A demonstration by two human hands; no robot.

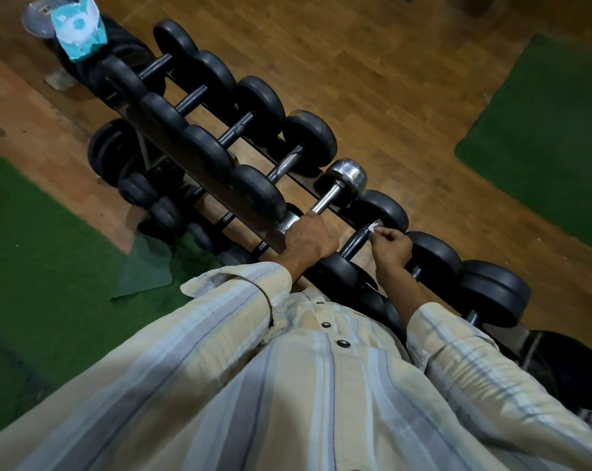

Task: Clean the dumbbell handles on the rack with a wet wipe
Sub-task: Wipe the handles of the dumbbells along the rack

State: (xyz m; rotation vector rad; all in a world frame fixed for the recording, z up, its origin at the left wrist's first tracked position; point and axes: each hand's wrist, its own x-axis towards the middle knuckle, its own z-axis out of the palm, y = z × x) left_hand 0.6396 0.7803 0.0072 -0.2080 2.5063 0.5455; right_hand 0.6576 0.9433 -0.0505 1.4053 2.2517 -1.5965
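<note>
A black rack [199, 137] runs diagonally from upper left to lower right and carries several dumbbells. My left hand [306, 237] grips the near end of a chrome dumbbell [344, 176], its fingers curled round the shiny handle. My right hand [391, 246] pinches a small crumpled white wet wipe [372, 227] against the dark handle [355, 240] of the black dumbbell beside it. Black rubber heads sit at both ends of that handle. Further dumbbells lie to the right, partly hidden behind my right forearm.
A teal and white wipes packet [77, 27] rests on dark cloth at the rack's far end. A lower tier holds weight plates [109, 149] and small dumbbells. Wooden floor lies beyond the rack, with green mats [542, 130] at right and left.
</note>
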